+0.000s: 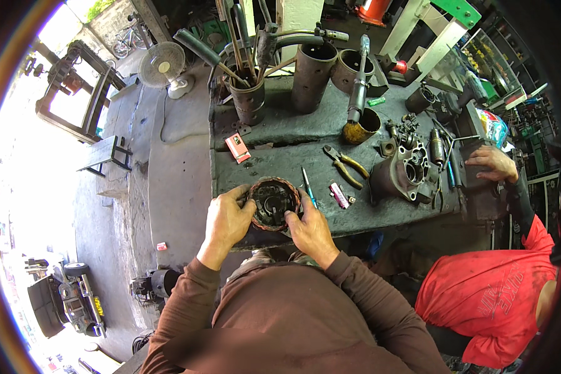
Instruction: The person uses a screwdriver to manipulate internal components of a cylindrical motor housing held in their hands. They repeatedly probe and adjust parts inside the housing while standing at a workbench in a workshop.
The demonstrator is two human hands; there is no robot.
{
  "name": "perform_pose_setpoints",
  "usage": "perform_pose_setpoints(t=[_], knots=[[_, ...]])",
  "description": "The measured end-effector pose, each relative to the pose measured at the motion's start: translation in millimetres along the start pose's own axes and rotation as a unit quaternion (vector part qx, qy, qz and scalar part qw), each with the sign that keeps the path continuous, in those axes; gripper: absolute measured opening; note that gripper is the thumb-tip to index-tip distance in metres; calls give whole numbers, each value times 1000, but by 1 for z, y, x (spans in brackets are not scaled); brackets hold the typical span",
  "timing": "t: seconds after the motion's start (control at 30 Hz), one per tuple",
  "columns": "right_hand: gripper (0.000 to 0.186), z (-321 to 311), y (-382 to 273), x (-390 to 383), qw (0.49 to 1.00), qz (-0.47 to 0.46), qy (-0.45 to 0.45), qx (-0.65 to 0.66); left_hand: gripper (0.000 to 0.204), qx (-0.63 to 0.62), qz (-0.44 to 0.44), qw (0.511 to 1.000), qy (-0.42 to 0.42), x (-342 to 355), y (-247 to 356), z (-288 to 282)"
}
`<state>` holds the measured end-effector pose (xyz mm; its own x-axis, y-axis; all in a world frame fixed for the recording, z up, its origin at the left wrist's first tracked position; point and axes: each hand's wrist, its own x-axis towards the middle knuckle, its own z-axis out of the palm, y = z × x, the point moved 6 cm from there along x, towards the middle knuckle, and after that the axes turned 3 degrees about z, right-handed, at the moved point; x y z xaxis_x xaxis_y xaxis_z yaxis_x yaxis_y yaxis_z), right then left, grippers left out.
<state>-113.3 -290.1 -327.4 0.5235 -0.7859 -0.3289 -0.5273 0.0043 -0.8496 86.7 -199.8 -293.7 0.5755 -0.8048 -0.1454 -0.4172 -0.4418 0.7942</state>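
Both my hands grip a round motor stator (273, 204), a dark ring with copper-coloured windings round its rim, at the near edge of the workbench. My left hand (228, 218) is closed round its left side, fingers partly hidden behind it. On the right side my right hand (310, 230) holds it, thumb over the rim. Just right of the stator lies a thin screwdriver-like tool (309, 187) with a blue handle. Beyond it are pliers (346, 166) with yellowish handles and a small pink-and-white packet (339, 196). A red-and-white box (237, 148) lies farther left.
A grey metal housing (406, 174) stands on the bench (280, 159) at right. Behind are metal cylinders (313, 75), one holding long-handled tools (248, 103). A co-worker in a red shirt (489, 299) is at right, a hand (493, 163) on the bench's end. A fan (163, 65) stands far left.
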Motion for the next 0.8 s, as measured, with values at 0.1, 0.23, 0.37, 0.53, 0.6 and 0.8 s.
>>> perform_pose_setpoints(t=[0.1,0.23,0.37,0.53,0.6,0.8], knots=[[72,1,3,2,1000,-4,12,-7,48,-14,12,1000,7,-2,1,3],[71,3,11,4,1000,-3,6,-15,51,33,42,999,-3,-6,-4,7],[71,5,19,6,1000,-1,0,-4,64,69,86,994,5,-21,-12,12],[69,5,18,10,999,-41,4,32,106,-57,143,988,-14,-41,-26,22],[68,5,20,11,999,-32,3,28,118,-123,129,984,3,-48,-34,25],[68,4,23,18,998,-47,-14,30,137,-37,126,990,-58,-23,-43,43]])
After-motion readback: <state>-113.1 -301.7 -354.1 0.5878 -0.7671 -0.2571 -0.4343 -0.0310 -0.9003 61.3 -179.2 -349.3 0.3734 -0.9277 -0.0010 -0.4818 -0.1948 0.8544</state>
